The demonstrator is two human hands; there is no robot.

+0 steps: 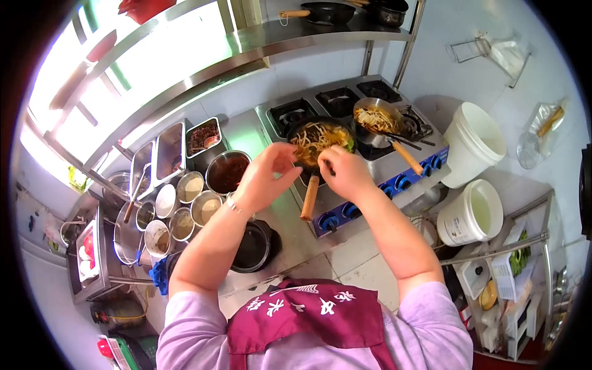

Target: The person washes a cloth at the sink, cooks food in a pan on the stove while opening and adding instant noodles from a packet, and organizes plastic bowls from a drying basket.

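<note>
Over the near rim of a dark pan [341, 123] I hold both hands. Pale noodle-like strips, orange-brown broth and a bit of green lie in this pan, and its wooden handle [310, 198] points toward me between my wrists. My left hand [269, 172] is at the pan's left side, thumb apart from the bent fingers, with nothing visible in it. At the right side my right hand [346, 174] is closed, fingertips pressed together; what they hold, if anything, is hidden.
A second pan [377, 117] of similar food, with dark chopsticks [404, 137] across it, sits on the gas stove [277, 115]. Several seasoning bowls [205, 206] and steel trays [169, 148] stand left. White buckets [473, 145] stand right; a metal shelf [271, 46] runs above.
</note>
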